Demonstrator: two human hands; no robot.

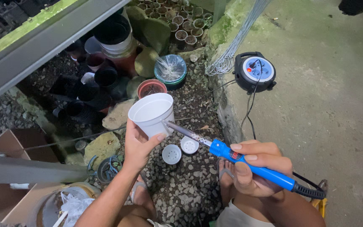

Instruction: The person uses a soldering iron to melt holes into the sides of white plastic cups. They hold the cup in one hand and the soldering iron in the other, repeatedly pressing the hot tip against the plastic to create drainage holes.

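My left hand (137,147) grips a white plastic cup (151,113) from below, its open mouth tilted up. My right hand (253,168) holds a soldering iron with a blue handle (257,167). The iron's metal tip (177,127) touches the cup's side wall near my left thumb. A black cord runs from the back of the handle. Two small white cups (172,154) with holes in their bottoms lie on the gravel just below the held cup.
A black cable reel with sockets (255,71) sits on the concrete slab at right. Black and terracotta pots (106,75) crowd under a metal shelf (43,46). A wire bundle (232,46), a cardboard box (17,143) and my sandalled feet (225,174) are nearby.
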